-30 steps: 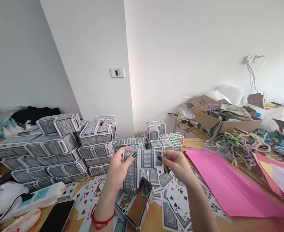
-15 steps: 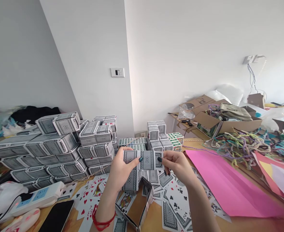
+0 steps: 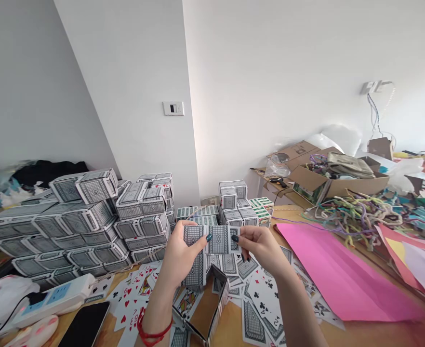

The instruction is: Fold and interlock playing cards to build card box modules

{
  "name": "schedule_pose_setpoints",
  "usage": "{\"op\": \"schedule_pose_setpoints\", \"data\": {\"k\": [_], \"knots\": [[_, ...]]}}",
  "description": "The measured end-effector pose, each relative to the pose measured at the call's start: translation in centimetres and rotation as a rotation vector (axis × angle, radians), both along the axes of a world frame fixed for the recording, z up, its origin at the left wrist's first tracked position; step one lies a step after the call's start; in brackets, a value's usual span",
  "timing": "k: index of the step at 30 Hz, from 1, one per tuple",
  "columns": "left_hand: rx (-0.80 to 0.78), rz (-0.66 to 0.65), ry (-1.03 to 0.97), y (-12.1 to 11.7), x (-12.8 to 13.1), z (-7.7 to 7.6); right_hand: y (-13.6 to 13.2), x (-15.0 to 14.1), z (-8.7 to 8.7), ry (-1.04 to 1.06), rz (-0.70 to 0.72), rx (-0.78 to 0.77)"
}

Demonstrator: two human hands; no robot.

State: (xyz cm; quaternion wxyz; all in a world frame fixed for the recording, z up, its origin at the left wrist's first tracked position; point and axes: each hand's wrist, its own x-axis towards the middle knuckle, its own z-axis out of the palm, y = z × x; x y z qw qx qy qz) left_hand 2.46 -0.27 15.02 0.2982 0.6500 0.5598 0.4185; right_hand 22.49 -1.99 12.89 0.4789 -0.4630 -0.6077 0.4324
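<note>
Two hands held a strip of cards between them, raised above the counter (image 3: 234, 320) with its patterned grey backs facing us. Our left hand (image 3: 179, 255) had its grip closed on the strip of cards (image 3: 218, 238) at the left end, the thumb pressed flat across the front; our right hand (image 3: 260, 244) pinched the narrow right end with thumb and fingers. A further patterned panel (image 3: 194, 275) showed below the left thumb, though we could not tell whether it belonged to the same piece.

Below and just nearer to us stood a frame-like open box (image 3: 219, 304), brown inside. Loose cards (image 3: 265, 294) lay scattered to its right, some face up and some face down, and a pink sheet (image 3: 342, 270) lay beyond them. On the left rose stacked card-covered blocks (image 3: 78, 221), seemingly the same make of piece.

We judged the step in hand to be holding and squaring the strip, perhaps working its right end. As we read it, the next move called for a steady left grip, light pressure from the right fingertips so that the thin card did not crease, and edges held level.
</note>
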Motion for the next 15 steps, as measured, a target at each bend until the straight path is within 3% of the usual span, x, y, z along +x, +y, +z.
{"op": "schedule_pose_setpoints", "data": {"k": [15], "knots": [[-0.016, 0.005, 0.012, -0.16, 0.2, 0.12, 0.28, -0.52, -0.21, -0.078, -0.046, 0.023]]}}
